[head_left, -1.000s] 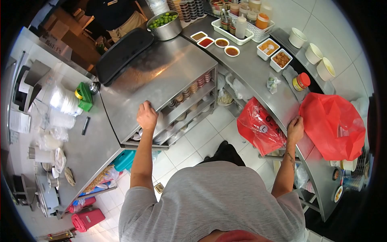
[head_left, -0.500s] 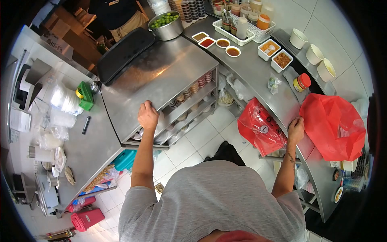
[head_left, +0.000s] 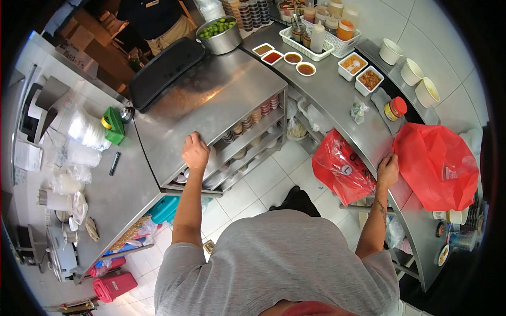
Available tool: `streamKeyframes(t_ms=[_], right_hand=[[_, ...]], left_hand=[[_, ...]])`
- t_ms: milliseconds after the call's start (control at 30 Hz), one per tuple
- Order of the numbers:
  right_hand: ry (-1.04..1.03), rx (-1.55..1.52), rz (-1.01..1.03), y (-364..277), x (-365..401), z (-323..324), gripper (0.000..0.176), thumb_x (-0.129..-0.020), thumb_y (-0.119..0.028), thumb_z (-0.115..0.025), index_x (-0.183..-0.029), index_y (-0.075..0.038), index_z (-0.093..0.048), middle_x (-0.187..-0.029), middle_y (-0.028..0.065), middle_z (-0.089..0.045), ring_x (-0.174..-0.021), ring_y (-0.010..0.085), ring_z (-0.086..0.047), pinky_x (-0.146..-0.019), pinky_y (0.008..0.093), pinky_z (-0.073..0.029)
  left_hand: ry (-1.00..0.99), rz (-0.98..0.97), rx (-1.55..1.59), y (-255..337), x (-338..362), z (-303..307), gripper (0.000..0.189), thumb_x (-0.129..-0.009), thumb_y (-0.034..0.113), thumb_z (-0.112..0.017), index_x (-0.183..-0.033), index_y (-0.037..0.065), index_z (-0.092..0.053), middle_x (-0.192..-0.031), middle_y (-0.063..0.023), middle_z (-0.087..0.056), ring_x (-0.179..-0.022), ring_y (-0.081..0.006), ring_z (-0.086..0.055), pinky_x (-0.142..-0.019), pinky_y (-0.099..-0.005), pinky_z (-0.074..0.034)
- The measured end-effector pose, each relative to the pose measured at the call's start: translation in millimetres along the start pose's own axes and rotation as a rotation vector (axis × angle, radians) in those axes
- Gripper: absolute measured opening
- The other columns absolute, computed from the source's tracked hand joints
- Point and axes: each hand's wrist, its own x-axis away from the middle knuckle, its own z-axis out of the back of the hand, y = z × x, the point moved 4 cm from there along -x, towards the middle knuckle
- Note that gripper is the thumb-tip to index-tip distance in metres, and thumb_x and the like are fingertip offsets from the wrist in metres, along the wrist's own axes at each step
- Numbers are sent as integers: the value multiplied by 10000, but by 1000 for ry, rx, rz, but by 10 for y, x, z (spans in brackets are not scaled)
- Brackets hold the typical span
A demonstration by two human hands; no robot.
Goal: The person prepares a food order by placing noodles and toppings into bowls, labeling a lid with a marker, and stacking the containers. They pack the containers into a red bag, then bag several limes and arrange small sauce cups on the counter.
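Observation:
My left hand rests at the front edge of the steel counter, its fingers curled over the top. Over on the right, my right hand is closed around the edge of the other steel counter. A large red plastic bag lies right beside that hand on the counter. Below and left of it, a red bag with a clear front hangs by the counter's side. Neither hand lifts anything; the undersides of both are hidden.
A pot of green limes and a black tray stand at the back. Sauce dishes, two food tubs, a red-lidded jar and white bowls line the right. Stacked cups fill the shelf below. A person stands behind.
Both hands keep their places on the counter edges. The whole view has shifted very slightly; no object has visibly moved.

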Motion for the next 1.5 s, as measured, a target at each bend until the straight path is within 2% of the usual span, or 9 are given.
streamKeyframes(t_ms=[367, 667, 867, 1500], right_hand=[[2, 12, 18, 35, -4, -28, 178, -901, -264, -487, -974, -112, -544, -911, 161, -650, -818, 395, -614, -668, 491, -468], [-92, 122, -97, 67, -8, -78, 204, -918, -335, -441, -1018, -174, -517, -780, 191, -652, -715, 432, -619, -621, 528, -470], [-100, 102, -96, 113, -9, -114, 199, -916, -340, -447, -1022, -185, -511, -796, 188, -657, -718, 434, -620, -624, 523, -472], [-74, 120, -71, 69, 6, -75, 229, -924, -360, -433, -1022, -169, -512, -746, 197, -652, -694, 428, -625, -598, 536, -471]], left_hand=[[19, -19, -12, 0, -2, 2, 176, -749, 100, -566, -923, 125, -551, -848, -90, -550, -754, -307, -582, -635, -420, -486], [-11, 0, 22, 14, 2, 0, 185, -746, 93, -571, -929, 110, -547, -858, -96, -557, -770, -313, -580, -662, -420, -480], [-17, 3, 27, -21, 2, -24, 194, -744, 84, -563, -936, 108, -548, -845, -98, -560, -769, -318, -580, -659, -424, -478], [3, -12, 20, -10, 7, -7, 216, -731, 83, -576, -942, 116, -544, -850, -101, -554, -757, -317, -576, -648, -426, -478]])
